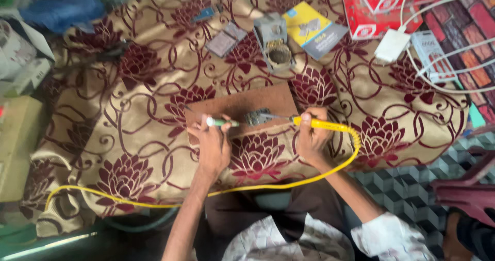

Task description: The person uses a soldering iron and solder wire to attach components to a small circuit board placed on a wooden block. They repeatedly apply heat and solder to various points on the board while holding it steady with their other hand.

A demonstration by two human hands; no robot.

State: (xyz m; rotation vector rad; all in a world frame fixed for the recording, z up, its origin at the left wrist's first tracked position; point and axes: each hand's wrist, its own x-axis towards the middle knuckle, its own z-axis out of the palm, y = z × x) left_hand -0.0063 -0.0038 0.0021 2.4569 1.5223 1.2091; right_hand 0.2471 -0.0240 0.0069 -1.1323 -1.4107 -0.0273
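My right hand [311, 137] grips a yellow-handled soldering iron [322, 125] whose tip points left at a small grey part [257, 117] lying on a brown board [242, 105]. My left hand [213, 143] holds a thin green-handled tool [220, 121], its tip meeting the same grey part from the left. The iron's yellow cord [289, 182] loops down past my right wrist and runs left across the cloth. Both hands rest on the board's near edge.
A gold cloth with dark red flowers [129, 137] covers the surface. Behind the board stand a grey soldering stand [274, 42], a small dark card [226, 39] and a yellow-and-grey booklet [314, 29]. Red boxes [381, 5], a white adapter [392, 45] and white cables lie far right.
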